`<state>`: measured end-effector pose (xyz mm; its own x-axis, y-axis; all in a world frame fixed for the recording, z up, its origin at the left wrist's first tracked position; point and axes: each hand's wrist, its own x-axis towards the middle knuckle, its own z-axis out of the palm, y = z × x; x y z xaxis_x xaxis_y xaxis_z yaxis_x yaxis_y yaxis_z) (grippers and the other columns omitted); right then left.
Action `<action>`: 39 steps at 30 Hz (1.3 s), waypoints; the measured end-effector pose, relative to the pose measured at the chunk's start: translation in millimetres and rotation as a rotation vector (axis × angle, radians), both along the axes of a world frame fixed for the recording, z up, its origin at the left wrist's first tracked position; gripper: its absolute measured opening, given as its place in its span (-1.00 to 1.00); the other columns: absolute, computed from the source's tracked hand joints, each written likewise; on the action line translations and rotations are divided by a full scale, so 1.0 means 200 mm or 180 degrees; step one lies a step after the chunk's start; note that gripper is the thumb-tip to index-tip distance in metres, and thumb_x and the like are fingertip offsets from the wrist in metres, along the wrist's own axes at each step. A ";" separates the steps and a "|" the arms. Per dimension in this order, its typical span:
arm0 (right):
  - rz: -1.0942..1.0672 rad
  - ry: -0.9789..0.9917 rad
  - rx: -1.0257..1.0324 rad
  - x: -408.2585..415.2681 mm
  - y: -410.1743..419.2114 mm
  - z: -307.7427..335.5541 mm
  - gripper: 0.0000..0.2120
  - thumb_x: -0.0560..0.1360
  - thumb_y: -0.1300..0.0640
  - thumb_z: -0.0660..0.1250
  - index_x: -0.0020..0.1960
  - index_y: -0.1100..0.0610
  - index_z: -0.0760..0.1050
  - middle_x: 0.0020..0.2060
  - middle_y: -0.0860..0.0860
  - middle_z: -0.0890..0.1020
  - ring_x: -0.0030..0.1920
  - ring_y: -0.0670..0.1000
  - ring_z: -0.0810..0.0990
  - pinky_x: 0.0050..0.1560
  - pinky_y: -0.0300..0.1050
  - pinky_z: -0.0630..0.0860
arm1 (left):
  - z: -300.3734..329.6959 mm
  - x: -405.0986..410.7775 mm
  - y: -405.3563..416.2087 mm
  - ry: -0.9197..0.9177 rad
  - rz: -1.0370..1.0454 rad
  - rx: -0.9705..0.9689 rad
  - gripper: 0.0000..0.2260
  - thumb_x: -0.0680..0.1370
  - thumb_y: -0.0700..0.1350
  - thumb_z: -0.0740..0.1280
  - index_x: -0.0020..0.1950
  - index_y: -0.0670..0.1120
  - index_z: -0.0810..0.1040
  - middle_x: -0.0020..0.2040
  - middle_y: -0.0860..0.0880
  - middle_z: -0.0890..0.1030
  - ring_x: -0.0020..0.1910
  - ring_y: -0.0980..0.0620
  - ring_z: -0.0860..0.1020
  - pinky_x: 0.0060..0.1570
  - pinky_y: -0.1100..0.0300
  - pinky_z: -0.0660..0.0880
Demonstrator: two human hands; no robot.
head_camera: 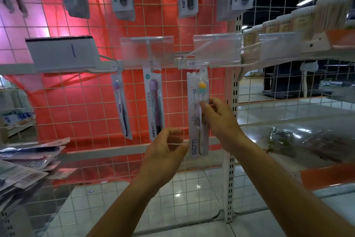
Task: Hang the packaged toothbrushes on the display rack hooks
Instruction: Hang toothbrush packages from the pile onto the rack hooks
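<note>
Glossy clear plastic toothbrush pack [197, 113], white-coated wire grid [96, 113], translucent plastic label holders [217, 48], glossy tiled floor [192, 188]

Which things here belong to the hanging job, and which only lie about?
Job: white toothbrush pack in right hand; left hand; its hook; loose packs at left.
Lying about: clear bags on right shelf; beige boxes above.

Both forearms raised, reaching forward and up. Right hand [217, 119]: thumb and fingers curled in a pinch grip, wrist bent slightly back. Left hand [165, 148] lower, fingers loosely curled, thumb toward index fingertip.
</note>
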<state>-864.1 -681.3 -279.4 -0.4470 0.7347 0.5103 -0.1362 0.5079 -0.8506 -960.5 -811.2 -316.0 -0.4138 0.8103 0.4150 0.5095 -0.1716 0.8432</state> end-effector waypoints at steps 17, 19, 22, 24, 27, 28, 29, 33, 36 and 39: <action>0.0024 -0.0371 -0.0225 -0.37 0.40 -0.01 -0.66 0.65 -0.01 0.06 0.01 0.17 0.52 -0.14 0.07 0.61 -0.13 0.01 0.61 -0.03 -0.05 0.55 | -0.14 -0.24 -0.04 0.0052 0.0097 -0.0353 -0.88 0.55 -0.02 0.31 0.05 0.16 0.45 0.00 0.04 0.60 -0.01 0.12 0.59 -0.02 0.21 0.55; -0.0173 -0.0410 -0.0240 -0.36 0.41 -0.06 -0.61 0.64 -0.06 0.04 0.05 0.20 0.51 -0.11 0.06 0.60 -0.11 0.01 0.59 -0.10 -0.12 0.52 | -0.15 -0.25 -0.03 0.0086 0.0094 -0.0368 -0.89 0.55 -0.03 0.31 0.04 0.15 0.46 -0.01 0.05 0.60 -0.01 0.12 0.59 -0.03 0.22 0.55; -0.0994 -0.0518 -0.0145 -0.31 0.38 -0.17 -0.68 0.64 -0.07 0.03 0.03 0.17 0.38 -0.21 -0.02 0.46 -0.22 -0.06 0.45 -0.27 -0.17 0.36 | -0.14 -0.26 0.00 0.0158 0.0141 -0.0441 -0.90 0.57 -0.06 0.30 0.04 0.13 0.46 -0.01 0.05 0.60 -0.02 0.14 0.58 -0.04 0.27 0.53; -0.1309 -0.0540 -0.0014 -0.26 0.33 -0.25 -0.74 0.64 -0.05 0.04 -0.02 0.12 0.36 -0.22 -0.01 0.44 -0.23 -0.05 0.42 -0.29 -0.19 0.34 | -0.12 -0.26 0.03 0.0313 0.0236 -0.0503 -0.90 0.57 -0.07 0.29 0.04 0.12 0.44 -0.02 0.09 0.59 -0.04 0.18 0.56 -0.08 0.34 0.50; -0.1211 -0.0477 0.0204 -0.20 0.21 -0.35 -0.83 0.63 0.02 0.12 -0.09 0.05 0.38 -0.23 -0.02 0.47 -0.21 -0.05 0.46 -0.24 -0.17 0.38 | -0.07 -0.23 0.07 0.0543 0.0341 -0.0603 -0.90 0.58 -0.07 0.29 0.05 0.11 0.43 -0.11 0.19 0.54 -0.14 0.28 0.52 -0.22 0.48 0.44; -0.1164 -0.0526 0.0220 -0.18 0.15 -0.37 -0.86 0.62 0.04 0.13 -0.06 0.04 0.40 -0.20 -0.04 0.48 -0.19 -0.08 0.47 -0.22 -0.22 0.38 | -0.05 -0.22 0.08 0.0648 0.0360 -0.0640 -0.90 0.58 -0.07 0.30 0.05 0.10 0.44 -0.14 0.22 0.52 -0.17 0.30 0.50 -0.25 0.52 0.42; -0.1122 -0.0585 0.0225 -0.17 0.09 -0.37 -0.88 0.62 0.04 0.14 -0.02 0.04 0.41 -0.17 -0.05 0.50 -0.15 -0.11 0.48 -0.19 -0.26 0.37 | -0.03 -0.21 0.08 0.0753 0.0373 -0.0663 -0.91 0.57 -0.06 0.31 0.05 0.08 0.46 -0.16 0.23 0.53 -0.19 0.31 0.51 -0.24 0.53 0.43; -0.1036 -0.0793 0.0424 -0.13 -0.13 -0.30 -0.75 0.55 -0.12 0.10 0.03 0.00 0.42 -0.09 -0.09 0.52 -0.06 -0.15 0.50 -0.07 -0.39 0.35 | 0.07 -0.13 0.07 0.0709 0.0434 -0.0906 -0.85 0.56 -0.04 0.32 0.12 0.00 0.52 -0.04 0.09 0.62 -0.07 0.17 0.58 0.00 0.26 0.56; -0.0924 -0.0971 0.0227 -0.10 -0.28 -0.18 -0.87 0.58 0.02 0.21 0.09 0.01 0.44 -0.04 -0.11 0.51 -0.01 -0.17 0.49 -0.01 -0.44 0.34 | 0.19 -0.06 0.02 0.0512 0.0458 -0.1287 -0.90 0.57 -0.03 0.29 0.08 0.08 0.51 -0.03 0.14 0.60 -0.04 0.19 0.57 0.06 0.26 0.54; -0.0936 -0.1126 0.0053 -0.03 -0.40 -0.06 -0.72 0.56 -0.02 0.18 0.15 0.11 0.49 -0.02 -0.11 0.51 0.01 -0.12 0.50 0.01 -0.47 0.32 | 0.34 0.03 -0.06 0.0314 0.0446 -0.1538 -0.93 0.57 -0.05 0.29 -0.01 0.14 0.48 -0.08 0.17 0.58 -0.06 0.22 0.55 0.03 0.32 0.52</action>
